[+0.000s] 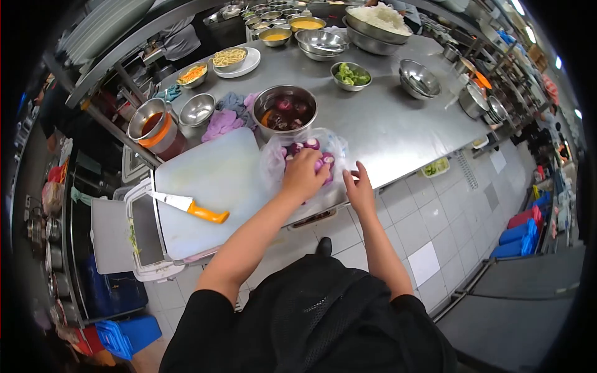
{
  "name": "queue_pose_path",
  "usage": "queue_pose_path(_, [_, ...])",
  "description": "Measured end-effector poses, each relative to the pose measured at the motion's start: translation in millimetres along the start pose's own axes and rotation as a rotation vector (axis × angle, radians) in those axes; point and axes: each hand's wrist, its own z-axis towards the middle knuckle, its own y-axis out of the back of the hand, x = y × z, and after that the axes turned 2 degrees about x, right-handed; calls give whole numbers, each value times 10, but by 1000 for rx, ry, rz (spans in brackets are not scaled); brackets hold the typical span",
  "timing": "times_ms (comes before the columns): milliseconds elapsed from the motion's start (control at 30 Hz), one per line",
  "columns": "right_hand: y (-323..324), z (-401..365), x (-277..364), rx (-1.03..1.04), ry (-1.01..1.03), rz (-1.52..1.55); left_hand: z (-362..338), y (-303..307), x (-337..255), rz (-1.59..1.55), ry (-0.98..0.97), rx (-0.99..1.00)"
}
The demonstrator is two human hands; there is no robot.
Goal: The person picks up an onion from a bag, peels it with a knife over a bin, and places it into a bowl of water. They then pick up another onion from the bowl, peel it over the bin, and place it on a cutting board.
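Note:
My left hand [303, 175] reaches into a clear plastic bag [271, 163] of peeled red onions [312, 144]. Its fingers curl around a red onion, mostly hidden beneath the hand. Just right of the bag, my right hand [360, 189] is open, thumb and fingers apart, holding nothing. Behind the bag stands a steel pot [257, 110] with more onions in dark liquid. To the left lies a white cutting board [208, 168], with a yellow-handled knife [208, 212] near its left edge.
Purple and grey cloths [222, 124] lie beside the pot. Left of them are a steel bowl [198, 110] and an orange-banded container [165, 138]. A bowl of green vegetables [352, 76] is farther back. A lidded white bin [140, 214] stands left of the board.

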Motion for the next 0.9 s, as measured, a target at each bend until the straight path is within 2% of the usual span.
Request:
queue_pose_path(33, [-63, 214, -79, 16, -89, -49, 88, -223, 72, 220, -22, 49])
queue_pose_path(67, [-99, 374, -126, 35, -173, -102, 102, -390, 128, 234, -2, 52])
queue_pose_path(100, [-49, 492, -51, 178, -269, 23, 69, -533, 161, 332, -1, 28])
queue_pose_path(133, [-10, 618, -72, 201, -262, 25, 64, -610, 174, 430, -3, 1])
queue_pose_path(167, [56, 726, -109, 244, -260, 229, 70, -670, 208, 379, 82, 71])
queue_pose_path(233, [197, 833, 10, 285, -225, 547, 195, -670, 134, 401, 113, 47])
queue_pose_path(333, [518, 903, 458, 349, -156, 648, 421, -759, 32, 434, 164, 42])
queue_pose_path(467, [540, 1070, 308, 393, -212, 616, 578, -811, -9, 484, 204, 159])
queue_pose_path(533, [566, 1037, 287, 439, -247, 599, 541, -751, -8, 479, 195, 221])
queue_pose_path(600, [599, 936, 286, 486, -278, 585, 449, -684, -43, 472, 168, 160])
queue_pose_path(667, [684, 800, 306, 389, -308, 693, 528, -440, -113, 465, 141, 98])
queue_pose_path(733, [838, 782, 67, 388, -348, 712, 803, 34, -186, 142, 303, 284])
queue_pose_path(767, [881, 784, -10, 360, -386, 716, 901, 92, -27, 257, 155, -15])
queue_pose_path(800, [902, 787, -73, 332, -422, 718, 1124, 245, 97, 199, 237, 1])
queue_pose_path(833, [897, 775, -73, 329, -414, 719, 1321, 312, 279, 304, 172, -110])
queue_pose_path(900, [847, 733, -46, 283, -400, 609, 1701, 360, 703, 501, 327, 74])
